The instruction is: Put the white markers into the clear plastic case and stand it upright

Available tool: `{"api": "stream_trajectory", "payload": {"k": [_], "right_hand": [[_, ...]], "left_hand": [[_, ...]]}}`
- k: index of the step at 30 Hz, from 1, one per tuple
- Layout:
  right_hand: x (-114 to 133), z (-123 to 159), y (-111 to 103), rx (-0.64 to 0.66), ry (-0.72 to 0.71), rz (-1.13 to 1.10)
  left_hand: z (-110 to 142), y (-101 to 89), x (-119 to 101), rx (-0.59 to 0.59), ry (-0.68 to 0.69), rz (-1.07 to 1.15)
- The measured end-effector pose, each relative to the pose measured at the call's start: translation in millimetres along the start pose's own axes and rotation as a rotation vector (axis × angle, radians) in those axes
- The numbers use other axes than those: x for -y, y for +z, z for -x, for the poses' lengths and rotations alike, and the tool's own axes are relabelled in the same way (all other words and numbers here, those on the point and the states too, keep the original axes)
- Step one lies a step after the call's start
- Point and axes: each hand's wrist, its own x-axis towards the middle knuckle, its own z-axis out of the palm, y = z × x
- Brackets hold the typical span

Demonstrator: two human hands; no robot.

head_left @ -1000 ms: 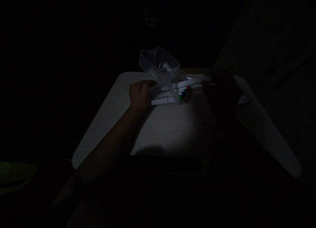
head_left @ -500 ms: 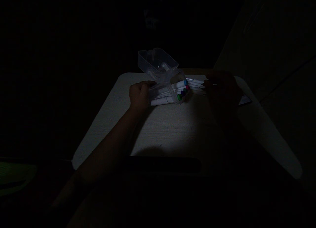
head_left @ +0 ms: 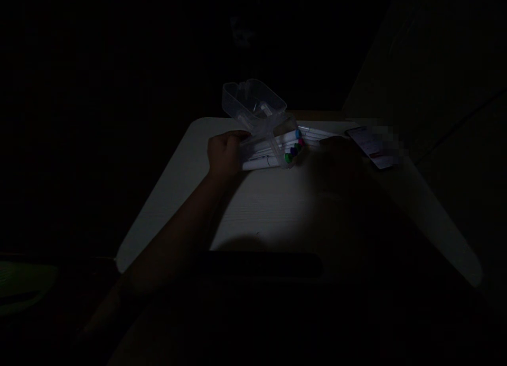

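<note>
My left hand [head_left: 224,153] is closed around the near left end of a clear plastic case [head_left: 273,136]. Its lid [head_left: 253,99] stands open at the back. Inside lie several white markers [head_left: 261,161] with coloured ends, among them blue, pink, purple and green. To the right of the case, more white markers [head_left: 317,133] lie on the white table [head_left: 261,207]. My right hand [head_left: 336,155] is a dark shape in deep shadow at the near side of these loose markers. Its fingers cannot be made out, nor whether it holds anything.
A dark-edged card or booklet [head_left: 374,147] lies at the table's back right, partly blurred out. A dark slot [head_left: 261,264] runs along the table's near edge. Something green [head_left: 26,284] shows at the lower left. The surroundings are very dark.
My right hand has come nearer and lower, uncovering the card behind it and more of the loose markers. My left hand and the case have hardly moved.
</note>
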Motion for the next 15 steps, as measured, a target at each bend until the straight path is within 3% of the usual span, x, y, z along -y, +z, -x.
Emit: {"api": "stream_trajectory", "payload": {"k": [5, 15], "right_hand": [[5, 3, 3, 0.081, 0.022, 0.030], [3, 2, 12, 0.106, -0.033, 0.075]], "left_hand": [[0, 0.4, 0, -0.011, -0.014, -0.005], [2, -1.6, -6, -0.022, -0.018, 0.032]]}}
